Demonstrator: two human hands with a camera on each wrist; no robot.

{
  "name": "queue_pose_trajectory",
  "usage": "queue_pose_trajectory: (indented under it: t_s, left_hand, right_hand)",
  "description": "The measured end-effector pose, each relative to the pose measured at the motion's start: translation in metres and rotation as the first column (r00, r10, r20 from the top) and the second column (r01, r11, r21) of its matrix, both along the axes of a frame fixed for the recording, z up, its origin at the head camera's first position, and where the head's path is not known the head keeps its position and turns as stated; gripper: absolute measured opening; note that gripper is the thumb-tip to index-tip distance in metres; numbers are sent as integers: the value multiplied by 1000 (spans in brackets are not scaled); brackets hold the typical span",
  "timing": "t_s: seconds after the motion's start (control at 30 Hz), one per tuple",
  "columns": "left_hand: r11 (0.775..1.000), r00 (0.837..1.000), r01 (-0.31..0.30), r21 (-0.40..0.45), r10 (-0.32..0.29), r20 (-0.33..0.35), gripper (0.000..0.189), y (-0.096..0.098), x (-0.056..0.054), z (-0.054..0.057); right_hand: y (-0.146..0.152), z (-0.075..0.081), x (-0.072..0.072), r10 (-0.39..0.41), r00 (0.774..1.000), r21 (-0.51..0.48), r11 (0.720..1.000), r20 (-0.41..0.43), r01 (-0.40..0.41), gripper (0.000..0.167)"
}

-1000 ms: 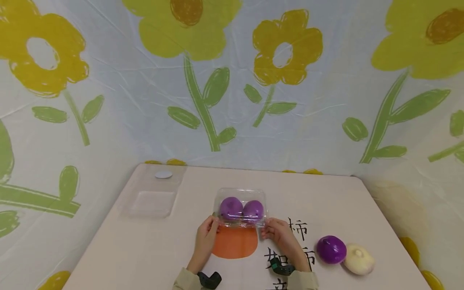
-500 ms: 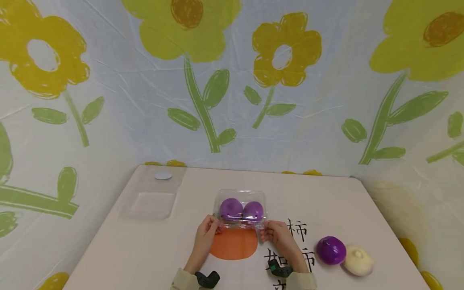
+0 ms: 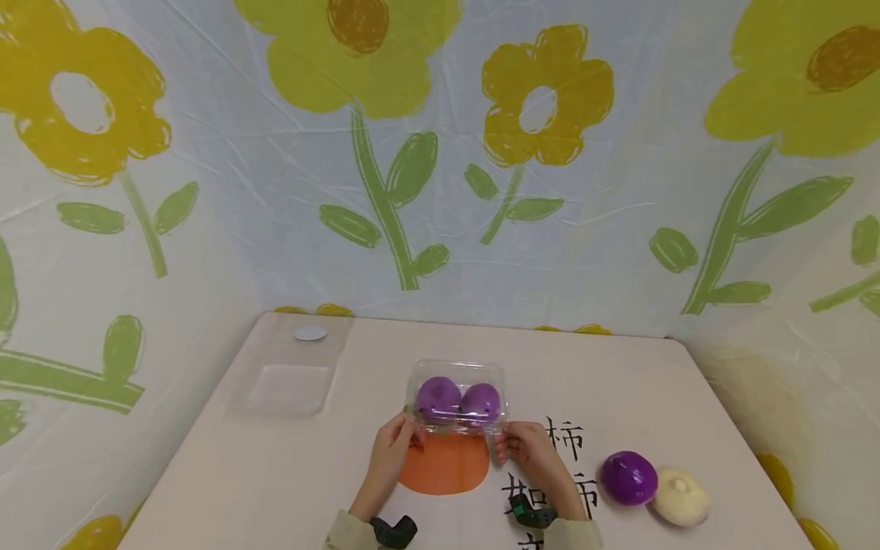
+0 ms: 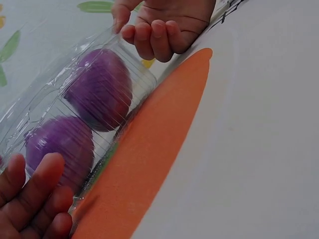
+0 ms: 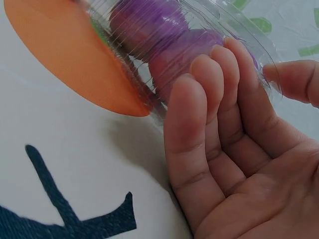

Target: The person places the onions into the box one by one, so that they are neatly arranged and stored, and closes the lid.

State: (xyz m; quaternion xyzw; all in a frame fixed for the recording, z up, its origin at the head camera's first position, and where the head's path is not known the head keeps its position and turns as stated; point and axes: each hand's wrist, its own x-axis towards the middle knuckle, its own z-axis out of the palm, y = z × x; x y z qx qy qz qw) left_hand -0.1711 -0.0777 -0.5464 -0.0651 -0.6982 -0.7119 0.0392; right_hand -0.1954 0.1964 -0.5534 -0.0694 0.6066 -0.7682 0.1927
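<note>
A clear plastic clamshell box (image 3: 457, 368) stands mid-table with two purple onions (image 3: 438, 397) inside, side by side. Its lid appears down over them. At the box's front left corner, my left hand (image 3: 389, 449) pinches the rim. My right hand (image 3: 538, 452) holds the front right corner; in the right wrist view its thumb and index finger meet on the plastic rim (image 5: 275, 82), the other fingers loosely bent. The left wrist view shows my left fingers (image 4: 37, 201) against the box's near end, with the thumb out of sight.
Right of my right hand lie a loose purple onion (image 3: 629, 477) and a pale onion (image 3: 681, 496), touching. Another clear plastic box (image 3: 289, 386) with a white oval label (image 3: 310, 333) lies at the back left. A printed orange shape (image 3: 445, 467) and black characters mark the tabletop.
Both hands stay at the box's front corners. The fingers shift very slightly; the box and the loose onions hold their places.
</note>
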Motion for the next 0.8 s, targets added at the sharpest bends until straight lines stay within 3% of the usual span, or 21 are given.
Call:
queue_pose_trajectory:
  t_s: [0.2,0.3,0.43,0.53,0.67,0.8]
  left_hand:
    - [999,1000,22,24,-23,21,29,-1,-3,-4]
    - [999,999,24,41,-26,47,27,-2,-7,-12]
    - [999,996,26,46,-30,84,23,-3,-9,-10]
    - [999,995,13,33,-16,102,21,-3,-10,-10]
    - [1000,994,-20,16,18,111,20,-3,-16,-21]
    - [999,993,-39,-13,40,115,19,-1,-17,-21]
  right_hand:
    - [1,0,0,-7,1000,2,1000,6,7,29]
    - [0,1,0,-13,1000,8,1000,11,13,29]
    - [0,0,0,-19,1000,20,1000,11,19,31]
    - [-1,0,-1,-22,1000,26,999,14,22,31]
    - [-2,2,-1,-29,999,34,999,29,28,31]
    - [-3,3,-1,-47,998,48,998,42,45,31]
